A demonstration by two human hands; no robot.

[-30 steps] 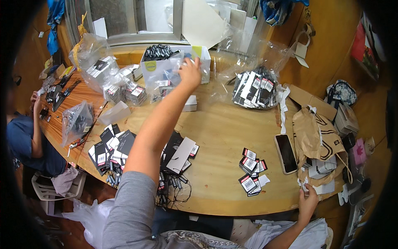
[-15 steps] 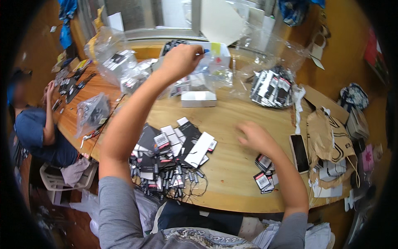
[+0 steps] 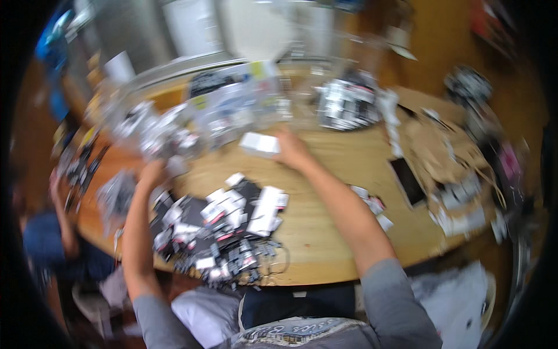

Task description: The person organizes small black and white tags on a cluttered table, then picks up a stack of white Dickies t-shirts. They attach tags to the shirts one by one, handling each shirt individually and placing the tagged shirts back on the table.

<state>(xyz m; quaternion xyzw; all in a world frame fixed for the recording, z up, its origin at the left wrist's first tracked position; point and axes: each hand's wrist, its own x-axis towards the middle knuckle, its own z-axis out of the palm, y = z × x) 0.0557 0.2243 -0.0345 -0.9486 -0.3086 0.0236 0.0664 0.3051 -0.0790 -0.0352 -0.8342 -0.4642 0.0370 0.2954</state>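
At the middle of the table my right hand [image 3: 292, 149] grips the right end of a small white box [image 3: 259, 143]. My left hand [image 3: 152, 173] is smeared by motion beside clear plastic bags at the left, and its fingers cannot be made out. Just right of that hand is a small whitish piece [image 3: 176, 166]. In front of me lies a heap of black and white cards [image 3: 229, 209], with a long white box [image 3: 266, 210] on top. Small black parts with thin cords [image 3: 232, 262] cover its near side.
Clear bags [image 3: 165, 125] and an open bin [image 3: 232, 87] line the back. A bag of packets [image 3: 349, 102] stands back right. Small cards [image 3: 372, 205], a phone [image 3: 408, 181] and a brown paper bag [image 3: 444, 145] lie right. Another person [image 3: 49, 235] sits at left.
My right hand has moved left and forward onto the small white box. My left hand has come down from the bin at the back to the left. The whole view has turned.
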